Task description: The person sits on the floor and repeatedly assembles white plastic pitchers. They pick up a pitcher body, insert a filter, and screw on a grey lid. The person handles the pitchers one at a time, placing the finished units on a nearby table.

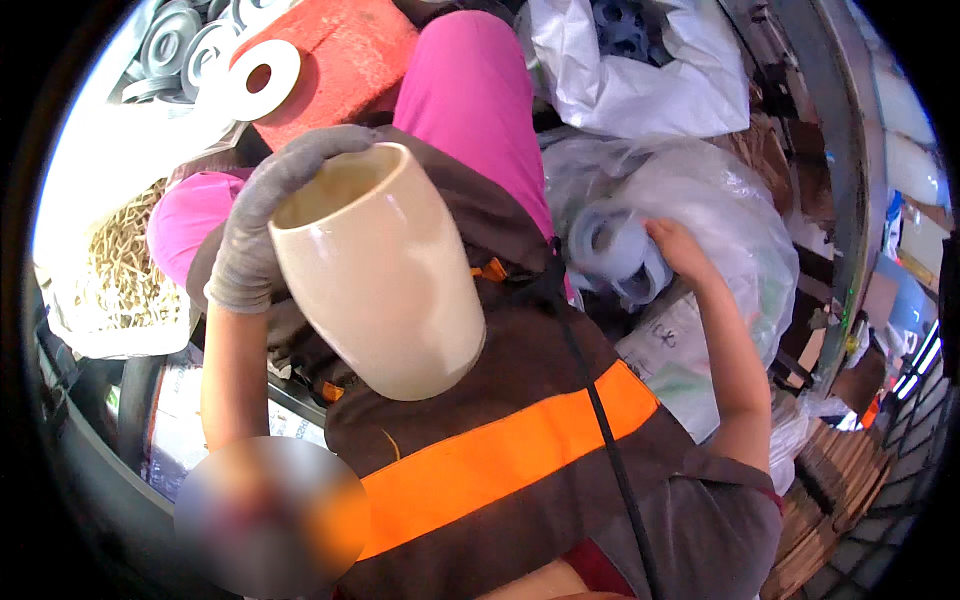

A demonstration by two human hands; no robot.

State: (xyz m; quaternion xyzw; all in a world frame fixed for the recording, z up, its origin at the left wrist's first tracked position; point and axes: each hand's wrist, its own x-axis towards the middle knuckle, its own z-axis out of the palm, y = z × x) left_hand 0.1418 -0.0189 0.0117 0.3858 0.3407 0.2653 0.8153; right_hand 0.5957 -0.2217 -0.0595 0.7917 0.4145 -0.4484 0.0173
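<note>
My left hand [255, 225], in a grey glove, grips the rim of a tall cream ceramic cup [385, 290] and holds it tilted above my lap. My bare right hand [678, 245] reaches into a clear plastic bag [725, 205] on my right. Its fingers close on pale grey ring-shaped parts [612, 245] inside the bag. I wear a brown apron [520, 400] with an orange stripe over pink trousers [470, 95].
A red block [345, 60] with a white ring [262, 80] on it lies ahead. Grey rings [185, 40] are piled at the far left. A white sack of beige chain-like pieces [125, 265] stands at my left. White bags [640, 85] and a metal frame [835, 130] are on the right.
</note>
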